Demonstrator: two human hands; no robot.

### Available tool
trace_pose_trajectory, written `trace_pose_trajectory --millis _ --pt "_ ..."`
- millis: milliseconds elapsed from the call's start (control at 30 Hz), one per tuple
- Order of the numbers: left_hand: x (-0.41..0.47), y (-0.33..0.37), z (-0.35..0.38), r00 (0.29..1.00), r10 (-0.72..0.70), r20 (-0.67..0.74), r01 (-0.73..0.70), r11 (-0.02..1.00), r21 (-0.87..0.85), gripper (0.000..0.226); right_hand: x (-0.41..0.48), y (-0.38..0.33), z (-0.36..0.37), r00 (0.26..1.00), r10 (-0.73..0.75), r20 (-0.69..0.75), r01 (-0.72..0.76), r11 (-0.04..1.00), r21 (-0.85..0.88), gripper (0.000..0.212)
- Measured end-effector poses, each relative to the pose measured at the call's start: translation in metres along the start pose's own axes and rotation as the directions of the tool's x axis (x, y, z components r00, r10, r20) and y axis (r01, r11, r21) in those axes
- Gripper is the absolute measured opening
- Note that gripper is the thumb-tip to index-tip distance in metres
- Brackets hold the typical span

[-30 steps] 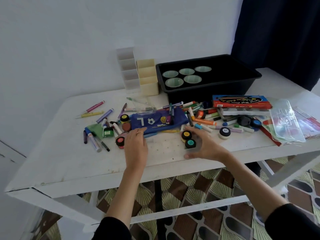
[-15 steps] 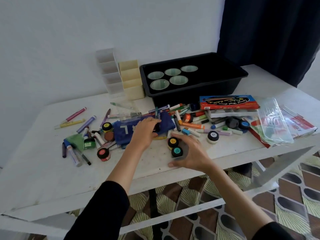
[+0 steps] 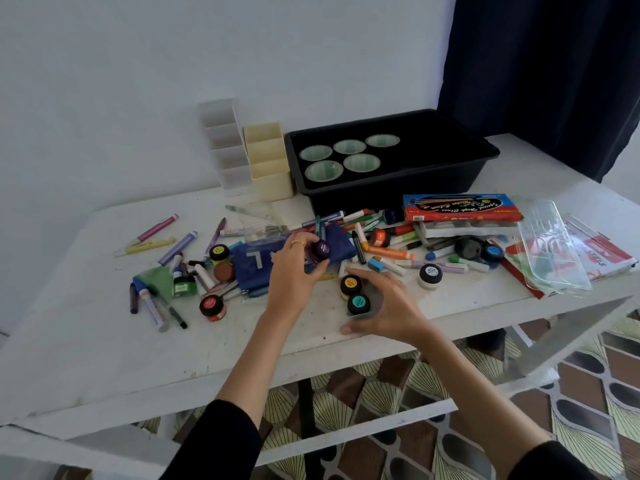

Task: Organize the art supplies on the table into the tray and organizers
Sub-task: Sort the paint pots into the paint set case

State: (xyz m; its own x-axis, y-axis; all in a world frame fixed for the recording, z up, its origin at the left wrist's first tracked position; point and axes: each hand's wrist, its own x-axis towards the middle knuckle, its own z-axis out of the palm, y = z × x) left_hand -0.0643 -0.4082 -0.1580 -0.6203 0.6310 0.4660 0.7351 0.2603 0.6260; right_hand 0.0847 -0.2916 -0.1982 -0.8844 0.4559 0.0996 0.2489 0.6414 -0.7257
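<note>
blue pouch (image 3: pixel 256 268) half hidden, jar labels (image 3: pixel 350 283) unreadable

One black tray (image 3: pixel 415 185) holds five pale green cups (image 3: pixel 349 146); left of the tray stand one white organizer (image 3: pixel 225 150) and one cream organizer (image 3: pixel 268 161); in front, one red box (image 3: pixel 462 206).

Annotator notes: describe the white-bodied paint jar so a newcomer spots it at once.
Start at the black tray at the back and come forward past the red box and marker pile. Just right of the right hand a paint jar stands apart. It alone has a white body under its black lid; the yellow-labelled jar and teal-labelled jar by the hand do not.
</note>
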Motion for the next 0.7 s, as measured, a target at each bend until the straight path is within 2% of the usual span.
trace_pose_trajectory --millis 67,133,333,467,700 --pt "-0.013 0.006 0.000 0.999 -0.052 -0.001 0.051 0.993 -0.111 0.047 0.000 -0.001 0.001 1.000 0.009 -0.007 -0.009 1.000 -0.004 0.099" --pt "-0.025 0.008 0.001 0.996 -0.078 0.040 0.082 0.988 -0.128 0.053 0.000 -0.002 0.001 1.000 0.010 -0.020 -0.011 1.000 -0.016 0.099" --pt "-0.051 0.002 0.000 0.998 0.003 0.058 0.000 0.999 -0.053 0.031 -0.002 -0.006 0.003 0.999 0.007 -0.040 -0.009 0.999 -0.045 0.098" --pt "-0.055 0.001 0.001 0.999 -0.032 0.034 0.033 0.999 -0.035 0.031 -0.002 -0.006 0.003 0.999 0.011 -0.042 -0.013 0.999 -0.047 0.098" --pt "-0.054 0.002 0.000 0.991 -0.098 0.089 0.103 0.993 -0.057 0.041 -0.002 -0.005 0.004 0.999 0.023 -0.034 -0.025 0.999 -0.041 0.098"
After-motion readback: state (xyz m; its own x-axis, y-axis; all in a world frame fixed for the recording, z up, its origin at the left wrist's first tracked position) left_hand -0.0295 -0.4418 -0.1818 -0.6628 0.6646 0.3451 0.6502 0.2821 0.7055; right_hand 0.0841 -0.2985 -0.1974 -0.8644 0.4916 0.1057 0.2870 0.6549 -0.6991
